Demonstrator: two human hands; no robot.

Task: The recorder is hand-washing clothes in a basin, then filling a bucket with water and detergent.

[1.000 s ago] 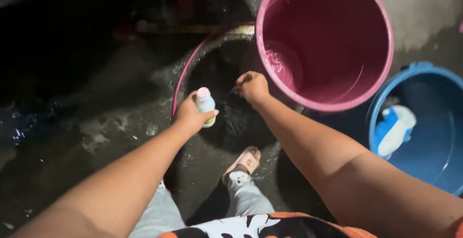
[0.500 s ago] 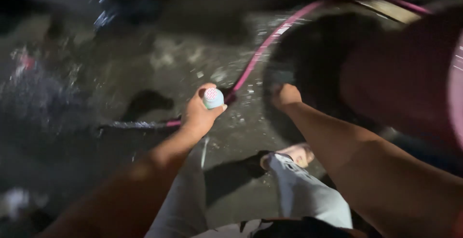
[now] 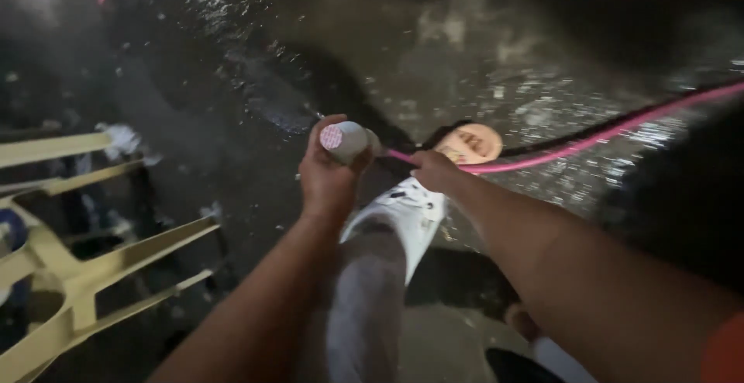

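Dim night shot, heavily motion-blurred.
I see glare glinting off the wet floor (image 3: 542,96); corners fall black, arms softly lit from above.

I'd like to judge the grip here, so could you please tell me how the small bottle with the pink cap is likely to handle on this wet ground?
The small bottle fits inside the left hand, so it is probably light. The wet floor glistens, so the bottle may be slippery. It looks round, so it would likely roll if laid down.
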